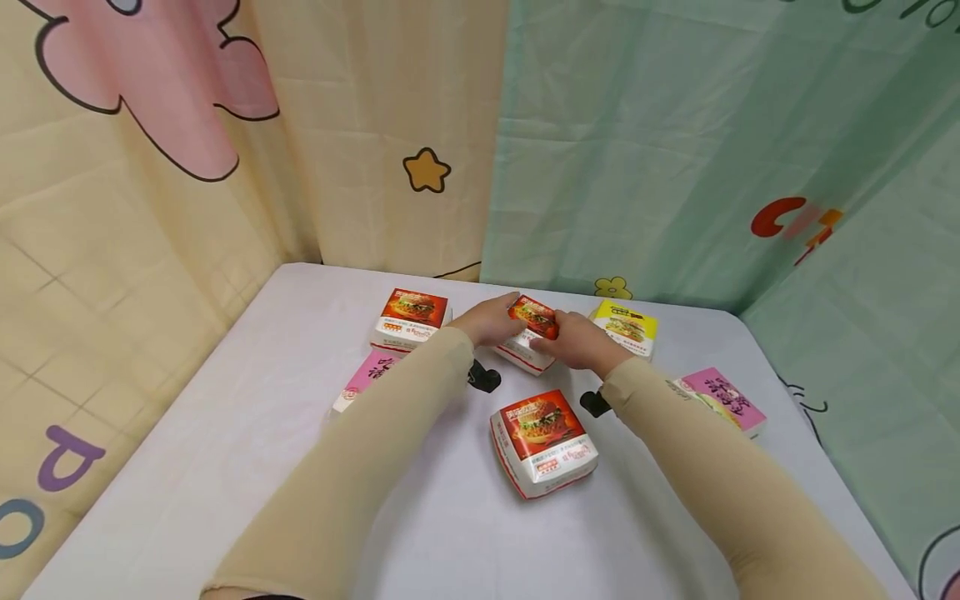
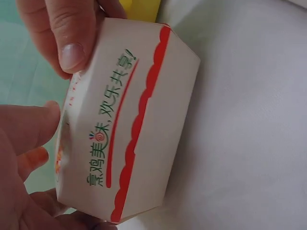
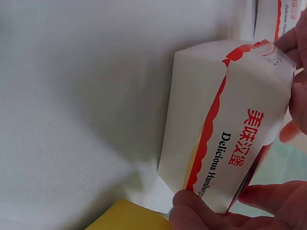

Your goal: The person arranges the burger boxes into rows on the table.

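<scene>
Fabric (image 1: 187,433), white and lightly creased, is the surface I look down on, running back to hanging curtains that close in the room. I see a cream curtain (image 1: 360,100) to the left, printed with an orange star (image 1: 427,170), and a green curtain (image 1: 637,167) to the right, with a yellow flower (image 1: 613,287) low down. Toward the back middle of the surface, the person's left hand (image 1: 489,320) and right hand (image 1: 583,342) hold one burger box (image 1: 534,320) between them, fingers gripping its opposite ends; I cannot tell whether its base touches the fabric. A second red-topped box (image 1: 411,318) sits to its left and another red box (image 1: 543,442) lies nearer me. I make out a yellow box (image 1: 628,327) just beyond the right wrist, and a pink box (image 1: 366,380) and another pink carton (image 1: 726,395) partly hidden by the beige sleeves (image 1: 397,442).
</scene>
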{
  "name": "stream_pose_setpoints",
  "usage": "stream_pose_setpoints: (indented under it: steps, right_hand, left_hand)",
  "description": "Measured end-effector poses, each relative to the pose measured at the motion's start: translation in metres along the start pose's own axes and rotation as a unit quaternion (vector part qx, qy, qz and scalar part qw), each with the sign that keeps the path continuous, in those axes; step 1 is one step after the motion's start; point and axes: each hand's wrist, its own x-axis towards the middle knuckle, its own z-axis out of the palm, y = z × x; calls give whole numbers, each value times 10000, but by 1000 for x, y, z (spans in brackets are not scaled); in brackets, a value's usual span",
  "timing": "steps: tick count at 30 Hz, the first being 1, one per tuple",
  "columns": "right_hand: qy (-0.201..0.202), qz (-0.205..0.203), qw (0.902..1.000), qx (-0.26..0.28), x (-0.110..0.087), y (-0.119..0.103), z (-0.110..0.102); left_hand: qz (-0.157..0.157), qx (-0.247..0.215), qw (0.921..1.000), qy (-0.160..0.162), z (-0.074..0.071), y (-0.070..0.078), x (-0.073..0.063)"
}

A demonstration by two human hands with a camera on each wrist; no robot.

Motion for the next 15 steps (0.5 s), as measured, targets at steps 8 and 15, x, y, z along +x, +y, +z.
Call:
stream_pose_setpoints:
  steps: [8, 15]
  right_hand:
    - [-100, 101, 9998, -118, 3, -3, 0]
    - [-317, 217, 9991, -159, 3, -1, 1]
  left_hand:
    - [83, 301, 9995, 66, 9, -6, 7]
    - [-6, 235, 9997, 68, 13, -6, 3]
